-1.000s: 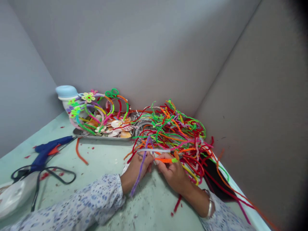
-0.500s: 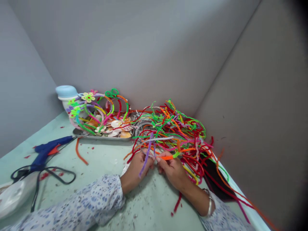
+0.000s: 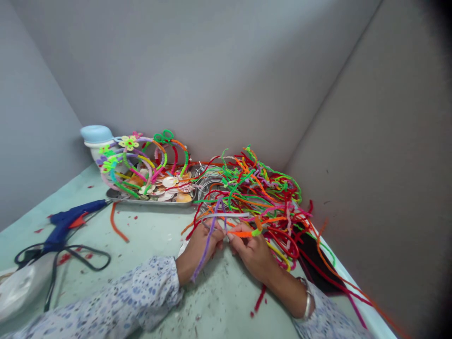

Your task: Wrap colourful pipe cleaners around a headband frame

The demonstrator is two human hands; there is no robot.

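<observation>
My left hand pinches a purple pipe cleaner whose loose end hangs down over the wrist; a pale lilac strand runs from the same pinch to the right. My right hand pinches an orange pipe cleaner with a green tip. Both hands meet fingertip to fingertip just above the pale green table, at the near edge of a big tangled heap of coloured pipe cleaners.
A metal tray holds shells and pipe-cleaner hoops, with a blue-lidded white jar behind it. A blue glue gun and its black cord lie at the left. A loose orange strand lies nearby. Grey walls enclose the corner.
The purple strand's free end swung up and then dropped back down over my left wrist. The lilac strand tilted and levelled again. Both hands stayed almost in place.
</observation>
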